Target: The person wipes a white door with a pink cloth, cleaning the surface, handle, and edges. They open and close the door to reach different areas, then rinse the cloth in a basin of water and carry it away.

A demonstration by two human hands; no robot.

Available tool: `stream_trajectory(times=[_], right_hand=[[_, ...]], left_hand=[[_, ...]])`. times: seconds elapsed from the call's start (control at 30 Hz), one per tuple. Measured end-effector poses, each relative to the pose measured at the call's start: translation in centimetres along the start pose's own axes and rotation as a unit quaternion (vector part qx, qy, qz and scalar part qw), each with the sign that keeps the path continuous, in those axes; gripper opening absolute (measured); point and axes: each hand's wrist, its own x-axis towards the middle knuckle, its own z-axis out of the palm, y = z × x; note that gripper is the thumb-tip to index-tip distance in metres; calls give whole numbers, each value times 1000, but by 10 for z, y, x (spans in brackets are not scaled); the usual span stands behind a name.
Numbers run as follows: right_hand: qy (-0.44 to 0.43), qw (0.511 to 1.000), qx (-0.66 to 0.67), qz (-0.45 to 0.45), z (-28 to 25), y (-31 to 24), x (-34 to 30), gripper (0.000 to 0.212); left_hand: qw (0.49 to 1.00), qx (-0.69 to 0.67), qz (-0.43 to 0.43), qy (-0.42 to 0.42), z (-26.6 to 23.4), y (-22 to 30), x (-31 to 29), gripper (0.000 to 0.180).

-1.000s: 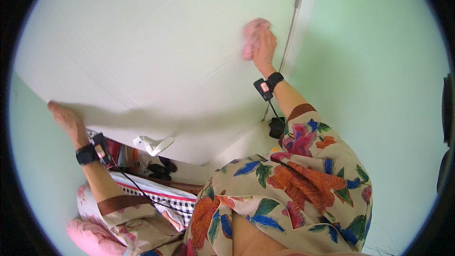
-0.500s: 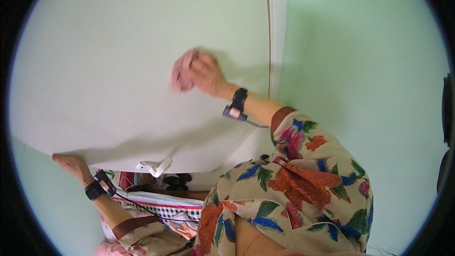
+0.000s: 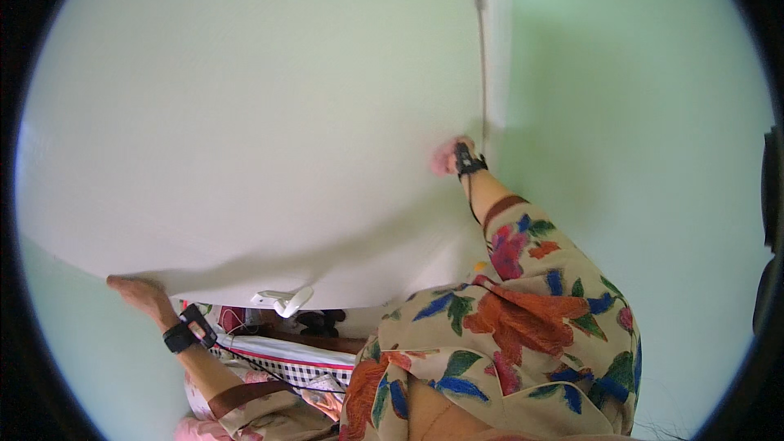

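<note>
A large white door (image 3: 269, 131) fills most of the view, its hinge side toward the right. My right hand (image 3: 465, 147) presses a pink cloth (image 3: 443, 157) against the door close to its hinge edge. The cloth is blurred, and my wrist partly hides the fingers. At the lower left, my left hand (image 3: 140, 294) grips the door's outer edge, with its fingertips partly out of sight. A white lever handle (image 3: 284, 300) sticks out near the door's lower edge, between my two arms.
Pale green wall (image 3: 621, 131) runs along the right. Below the door is a surface with black-and-white checked fabric (image 3: 286, 371) and a red trim. Dark items (image 3: 320, 322) lie behind it. Black straps with small devices and cables sit on both my wrists.
My right hand has swept the pink cloth rightward and slightly down, from mid-door to near the hinge edge. My left hand and the door's handle have shifted slightly right and down in view.
</note>
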Motion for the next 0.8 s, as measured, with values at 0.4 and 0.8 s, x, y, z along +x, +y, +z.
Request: stream_trajectory(times=[0.4, 0.8], right_hand=[[-80, 861, 21, -502, 63, -344, -101, 46], [-614, 432, -100, -653, 17, -265, -214, 37]], left_hand=[[996, 45, 80, -5, 20, 48, -35, 77], [993, 1, 120, 8, 24, 41, -33, 64]])
